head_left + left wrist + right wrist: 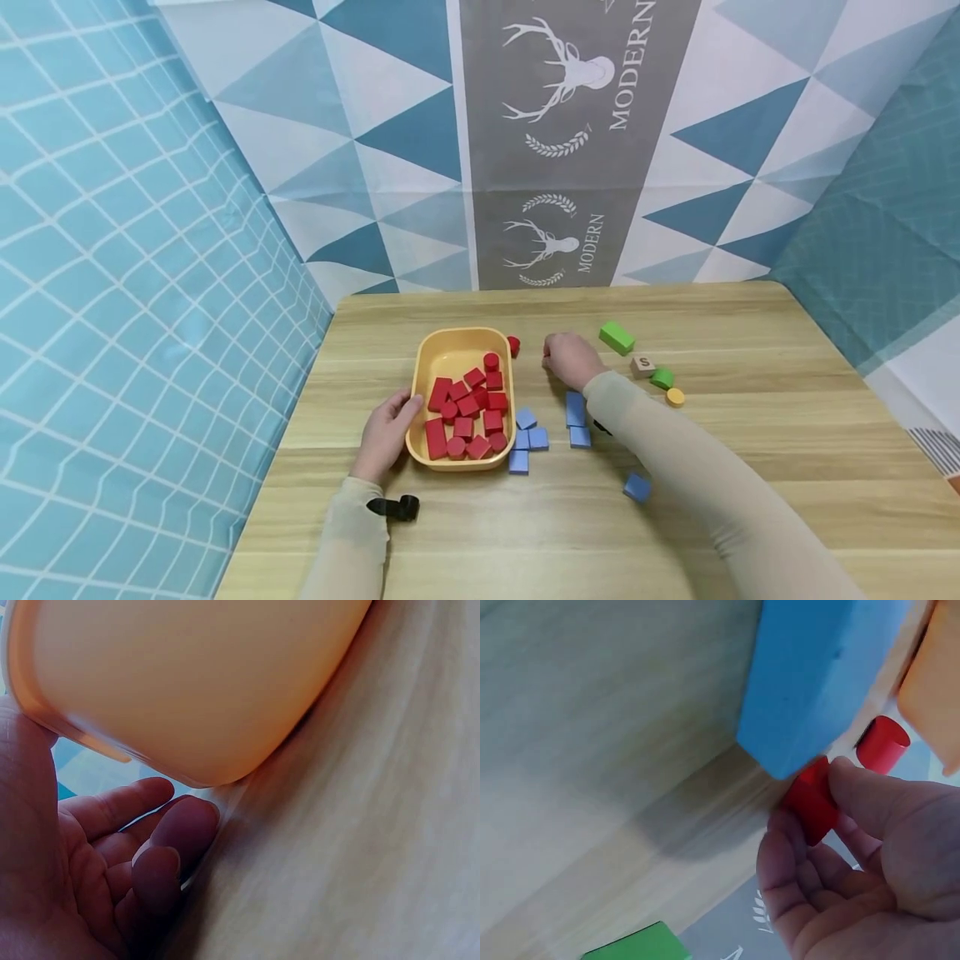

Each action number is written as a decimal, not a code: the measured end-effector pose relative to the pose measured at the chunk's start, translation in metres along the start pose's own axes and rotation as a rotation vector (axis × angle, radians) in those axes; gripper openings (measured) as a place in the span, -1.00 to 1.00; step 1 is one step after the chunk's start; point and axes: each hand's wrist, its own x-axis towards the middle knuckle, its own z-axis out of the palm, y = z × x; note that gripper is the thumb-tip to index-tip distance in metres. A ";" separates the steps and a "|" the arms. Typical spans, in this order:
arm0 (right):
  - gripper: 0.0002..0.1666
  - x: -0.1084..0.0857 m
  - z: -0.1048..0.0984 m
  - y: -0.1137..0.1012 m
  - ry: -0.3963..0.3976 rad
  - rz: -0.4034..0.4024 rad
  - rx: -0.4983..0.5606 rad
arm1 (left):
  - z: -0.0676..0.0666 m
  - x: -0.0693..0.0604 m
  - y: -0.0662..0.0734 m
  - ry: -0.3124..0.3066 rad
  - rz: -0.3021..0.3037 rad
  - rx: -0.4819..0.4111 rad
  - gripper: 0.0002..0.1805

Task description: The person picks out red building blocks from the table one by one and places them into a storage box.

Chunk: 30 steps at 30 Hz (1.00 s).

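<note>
My left hand (387, 432) holds the left side of a yellow plastic tub (461, 465), thumb over the rim. In the left wrist view, the fingers (184, 829) curl loosely below the tub's outer wall. Many red blocks (463, 428) of mixed shapes lie inside the tub. Right of the tub, my right hand (573, 360) pinches a small red block (811, 801) between thumb and fingers, low over the table. A red cylinder (883, 744) sits between that hand and the tub, close to the tub's wall. A blue block (810, 682) looms near the camera in the right wrist view.
Several blue blocks (538, 439) lie right of the tub and beneath the right forearm; one blue block (637, 487) is farther front. Beyond the right hand are a green block (617, 337), a wooden letter cube (642, 366), a green half-round (663, 378) and a yellow disc (675, 397).
</note>
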 end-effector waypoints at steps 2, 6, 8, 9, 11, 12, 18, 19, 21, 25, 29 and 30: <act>-0.88 0.000 -0.001 0.000 -0.023 -0.009 -0.007 | 0.000 0.001 0.000 0.007 0.007 0.004 -0.36; -0.97 0.000 -0.005 -0.001 -0.100 -0.051 -0.029 | 0.000 0.001 0.000 0.023 0.023 0.018 -0.36; -0.96 0.000 -0.008 -0.002 -0.149 -0.082 -0.047 | 0.000 0.001 0.000 0.024 0.022 0.023 -0.35; -0.93 0.000 -0.009 -0.003 -0.167 -0.098 -0.060 | 0.000 0.001 0.001 0.023 0.021 0.028 -0.35; -0.89 0.000 -0.012 -0.004 -0.182 -0.113 -0.066 | 0.000 0.001 0.000 0.020 0.019 0.032 -0.35; -0.89 0.000 -0.014 -0.005 -0.170 -0.103 -0.046 | 0.000 0.001 0.000 0.021 0.016 0.030 -0.35; -0.83 0.003 -0.032 -0.038 0.116 -0.041 0.197 | -0.001 -0.001 0.000 0.026 0.016 0.010 -0.41; -0.82 0.003 -0.036 -0.049 0.151 -0.057 0.225 | -0.002 -0.001 0.001 0.027 0.016 0.008 -0.41; -0.79 0.000 -0.038 -0.071 0.174 -0.112 0.241 | -0.003 -0.001 0.001 0.029 0.016 0.001 -0.43; -0.79 -0.006 -0.024 -0.100 0.126 -0.289 0.158 | -0.001 0.000 0.001 0.028 0.030 0.025 -0.43; -0.83 -0.006 0.000 -0.106 0.088 -0.353 0.081 | 0.000 -0.001 0.000 0.022 0.040 0.043 -0.39; -0.85 -0.006 0.006 -0.105 0.086 -0.352 0.060 | 0.000 -0.001 0.000 0.020 0.038 0.039 -0.38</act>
